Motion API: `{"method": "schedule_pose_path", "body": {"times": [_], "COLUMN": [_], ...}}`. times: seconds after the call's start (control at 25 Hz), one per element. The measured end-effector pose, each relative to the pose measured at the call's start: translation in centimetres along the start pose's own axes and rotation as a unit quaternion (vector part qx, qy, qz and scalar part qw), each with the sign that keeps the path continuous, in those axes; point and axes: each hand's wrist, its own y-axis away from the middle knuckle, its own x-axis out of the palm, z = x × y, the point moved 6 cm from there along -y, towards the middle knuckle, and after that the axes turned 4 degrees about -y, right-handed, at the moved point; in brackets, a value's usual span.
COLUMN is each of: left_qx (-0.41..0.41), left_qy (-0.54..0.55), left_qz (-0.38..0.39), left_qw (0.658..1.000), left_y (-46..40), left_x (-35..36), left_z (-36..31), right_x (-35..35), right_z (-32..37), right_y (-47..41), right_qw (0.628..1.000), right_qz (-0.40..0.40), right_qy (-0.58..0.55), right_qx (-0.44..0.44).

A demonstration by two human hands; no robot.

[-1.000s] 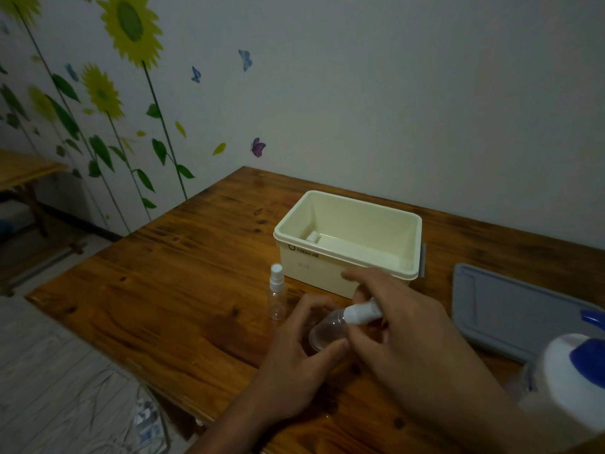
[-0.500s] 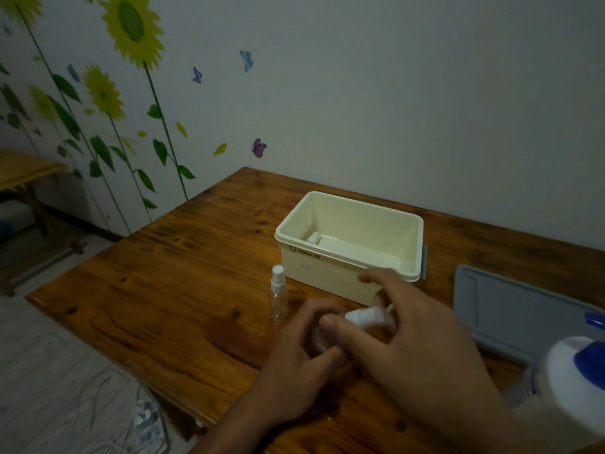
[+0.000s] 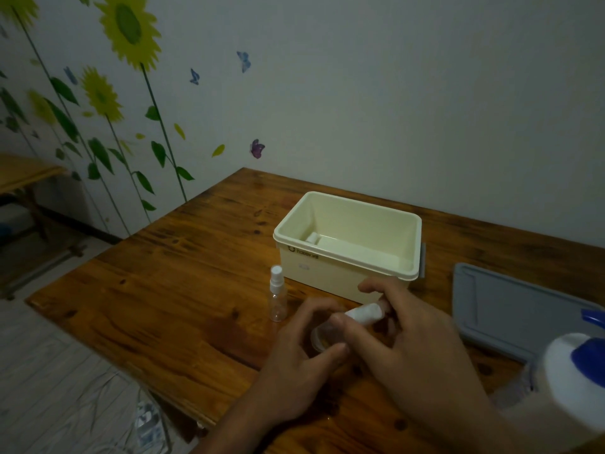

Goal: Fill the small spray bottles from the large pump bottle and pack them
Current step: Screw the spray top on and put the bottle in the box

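Note:
In front of the cream box, my left hand grips a small clear spray bottle lying tilted, its bottom towards me. My right hand pinches that bottle's white spray cap between thumb and fingers. A second small spray bottle with a white cap stands upright on the wooden table, left of my hands. The large white pump bottle with a blue pump head stands at the right edge, close to the camera. Something small and white lies inside the box.
A grey lid lies flat on the table to the right of the box. The table stands against a wall with sunflower stickers. Beyond the table's left edge is the floor, with another wooden table at far left.
My hands have drawn together: the white cap moved down onto the neck of the tilted bottle, and my right fingers shifted around it. The standing bottle and box have not moved.

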Motion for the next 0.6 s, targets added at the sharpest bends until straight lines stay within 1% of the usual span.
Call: {"method": "schedule_pose_path", "body": {"times": [0.08, 0.16, 0.24, 0.4, 0.44, 0.52, 0.6], "left_qx": [-0.007, -0.011, -0.005, 0.002, 0.0, -0.003, 0.0], "left_qy": [0.008, 0.012, 0.014, -0.01, -0.01, -0.009, -0.012], "left_qz": [-0.005, -0.006, 0.001, 0.01, 0.011, 0.012, 0.015], "left_qw": [1.0, 1.0, 1.0, 1.0, 1.0, 1.0, 1.0], "left_y": [0.0, 0.0, 0.0, 0.0, 0.0, 0.0, 0.0], "left_x": [-0.1, -0.1, 0.0, 0.1, 0.2, 0.2, 0.2], "left_z": [0.3, 0.4, 0.1, -0.1, 0.0, 0.0, -0.3], "right_x": [-0.2, -0.3, -0.4, -0.2, -0.1, 0.2, 0.4], "right_z": [-0.3, -0.4, -0.5, -1.1, -1.3, -1.3, -1.3], "right_y": [0.2, 0.3, 0.3, 0.1, 0.1, 0.4, 0.6], "right_qw": [0.999, 0.997, 0.997, 1.0, 1.0, 0.998, 0.994], "right_qz": [-0.006, 0.017, 0.025, -0.01, -0.013, 0.004, 0.031], "right_qy": [-0.052, -0.07, -0.063, -0.016, -0.02, -0.069, -0.103], "right_qx": [-0.002, -0.016, -0.026, -0.002, 0.007, 0.016, 0.006]}}
